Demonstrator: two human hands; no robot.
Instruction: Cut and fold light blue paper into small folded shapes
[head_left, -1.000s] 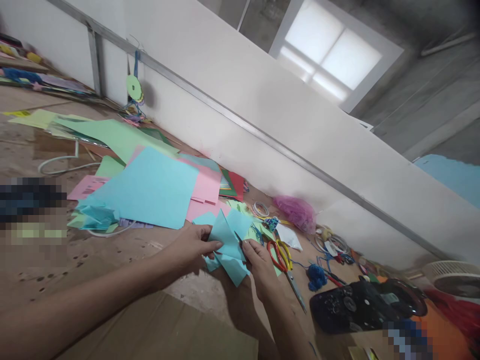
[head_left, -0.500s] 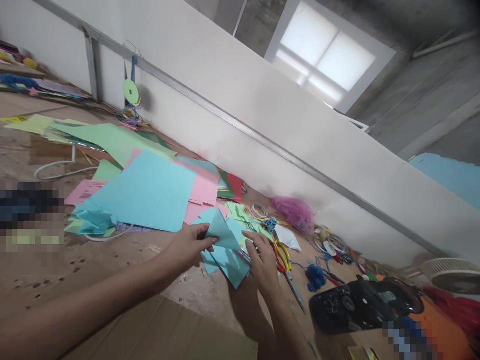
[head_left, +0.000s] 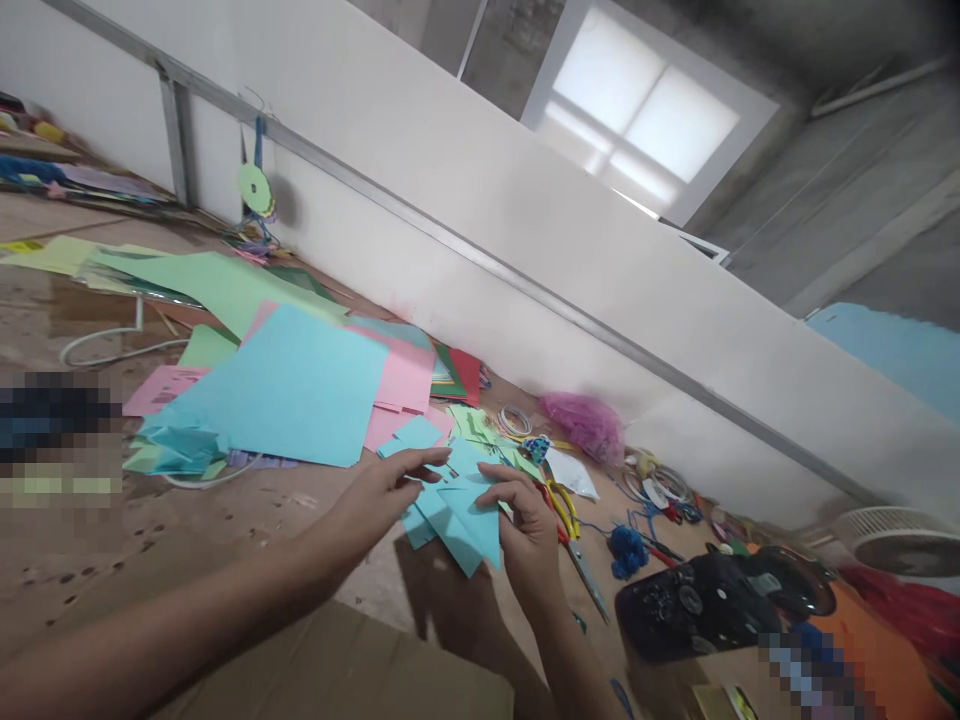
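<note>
A folded piece of light blue paper is held just above the wooden table. My right hand pinches its right edge between thumb and fingers. My left hand is at the paper's left side with fingers stretched out over the top of it, touching it lightly. More small blue paper pieces lie under and behind the held one.
A large blue sheet lies on pink and green sheets at the left. Red and yellow scissors, blue yarn, a pink bag and a black controller lie to the right. A white wall runs behind. Cardboard lies in front.
The raised blue flap has been folded down flat. My left hand has let go of its pinch and spread its fingers over the paper. My right hand has shifted a little.
</note>
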